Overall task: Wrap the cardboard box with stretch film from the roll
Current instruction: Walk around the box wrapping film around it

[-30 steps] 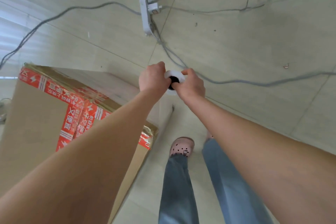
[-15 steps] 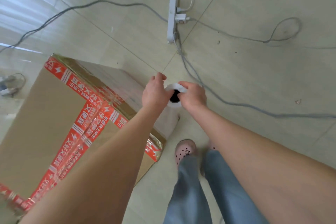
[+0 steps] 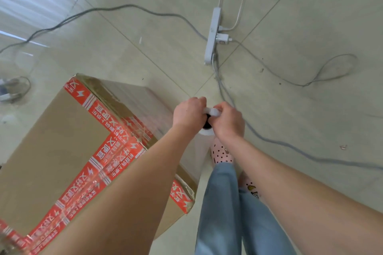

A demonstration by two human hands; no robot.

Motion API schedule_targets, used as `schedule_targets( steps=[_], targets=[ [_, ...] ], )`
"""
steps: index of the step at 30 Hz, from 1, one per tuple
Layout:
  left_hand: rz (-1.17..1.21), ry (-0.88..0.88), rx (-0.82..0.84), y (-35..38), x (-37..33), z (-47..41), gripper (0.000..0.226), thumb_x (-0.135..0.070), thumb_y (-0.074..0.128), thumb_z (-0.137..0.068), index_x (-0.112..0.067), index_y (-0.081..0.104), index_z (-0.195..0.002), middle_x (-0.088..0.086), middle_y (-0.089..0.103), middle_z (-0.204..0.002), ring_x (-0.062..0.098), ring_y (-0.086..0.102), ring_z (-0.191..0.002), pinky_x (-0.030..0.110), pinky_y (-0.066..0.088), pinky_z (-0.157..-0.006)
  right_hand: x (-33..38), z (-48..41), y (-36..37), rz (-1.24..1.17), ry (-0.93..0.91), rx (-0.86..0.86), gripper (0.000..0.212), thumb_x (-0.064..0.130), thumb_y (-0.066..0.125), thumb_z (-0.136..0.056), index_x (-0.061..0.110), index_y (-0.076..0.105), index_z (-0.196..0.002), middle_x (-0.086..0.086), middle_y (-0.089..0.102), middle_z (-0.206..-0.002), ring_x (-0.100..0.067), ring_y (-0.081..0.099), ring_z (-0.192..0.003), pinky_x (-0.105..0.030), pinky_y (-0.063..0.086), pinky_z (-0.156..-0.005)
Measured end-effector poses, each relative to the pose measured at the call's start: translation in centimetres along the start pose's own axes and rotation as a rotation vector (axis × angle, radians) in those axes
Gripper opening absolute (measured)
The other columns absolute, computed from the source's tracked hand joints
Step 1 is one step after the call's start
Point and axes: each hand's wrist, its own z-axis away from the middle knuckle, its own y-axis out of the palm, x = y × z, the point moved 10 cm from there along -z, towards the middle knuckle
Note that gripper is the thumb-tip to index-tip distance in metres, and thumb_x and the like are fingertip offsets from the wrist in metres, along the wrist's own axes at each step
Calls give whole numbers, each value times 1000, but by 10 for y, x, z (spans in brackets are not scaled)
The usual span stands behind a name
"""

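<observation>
on the floor [image 3: 300, 99], red-taped cardboard box [image 3: 51, 141], left hand [image 3: 187, 115], right hand [image 3: 227, 122], fingers curled round white roll [image 3: 213, 112]

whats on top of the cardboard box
Strips of red printed tape cross the cardboard box top, with glossy stretch film wrinkled over parts of them. Nothing else shows there, but the left forearm hides the top's near right part.

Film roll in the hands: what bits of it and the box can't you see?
- Film roll: head view, mostly hidden by left hand and right hand; only its top shows.
- Cardboard box: head view, lower-left corner cut off by the frame edge.
</observation>
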Motion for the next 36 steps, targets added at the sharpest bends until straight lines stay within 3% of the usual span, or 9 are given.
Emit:
schedule_targets(
  steps=[5,8,12,16,18,21,29,32,36],
  targets=[
    [361,-377,-90,-6,56,4,18,-26,61,-78,-13,58,-91,3,56,-81,27,53,-79,27,37,-60,27,-13,5,7,-28,-30,30,21,61,-81,21,58,-111,1,63,-113,-22,59,-103,-28,41,-74],
    [491,-540,-100,-3,78,10,23,-34,61,-79,-14,53,-84,0,56,-78,24,53,-76,26,33,-57,41,-22,12,11,-5,21,33,24,63,-80,24,56,-112,2,64,-112,-22,59,-102,-27,40,-72],
    [524,-494,25,3,83,0,26,-36,61,-80,-13,53,-91,6,67,-94,27,64,-88,30,47,-68,60,-31,10,26,-8,51,22,13,59,-80,23,61,-99,1,68,-103,-22,61,-91,-28,47,-73],
    [343,-215,31,-17,61,-21,48,-29,65,-83,-13,45,-124,6,55,-120,28,56,-108,33,42,-74,65,-30,11,37,-5,68,22,14,62,-80,25,63,-99,0,70,-102,-22,62,-91,-28,47,-74],
    [175,-70,36,-21,45,-29,45,-24,60,-86,-13,45,-126,6,54,-121,29,57,-105,34,42,-70,67,-29,13,49,-19,70,25,15,63,-82,24,64,-105,0,69,-105,-23,62,-95,-26,45,-75],
    [15,-1,14,-24,38,-34,32,-14,53,-88,-13,48,-120,7,56,-113,32,60,-95,35,42,-63,69,-31,15,77,-52,67,26,13,60,-84,23,64,-108,0,68,-106,-23,61,-96,-24,41,-71],
    [56,-68,7,-40,38,-47,20,-13,52,-84,-9,55,-103,10,59,-100,32,59,-87,32,39,-60,82,-43,11,173,-122,93,32,12,56,-83,25,64,-111,1,68,-109,-23,62,-99,-28,47,-75],
    [196,-207,-50,-46,58,-45,16,-17,53,-84,-10,55,-98,7,56,-88,29,55,-81,30,37,-60,98,-49,8,189,-179,77,34,13,56,-83,24,63,-114,1,65,-116,-23,60,-105,-29,46,-81],
    [464,-509,-176,-50,109,-36,16,-25,60,-80,-13,49,-76,2,50,-73,27,50,-73,27,32,-51,123,-57,20,207,-185,130,33,21,60,-83,23,56,-116,-2,59,-117,-25,58,-103,-27,38,-74]
  ],
)
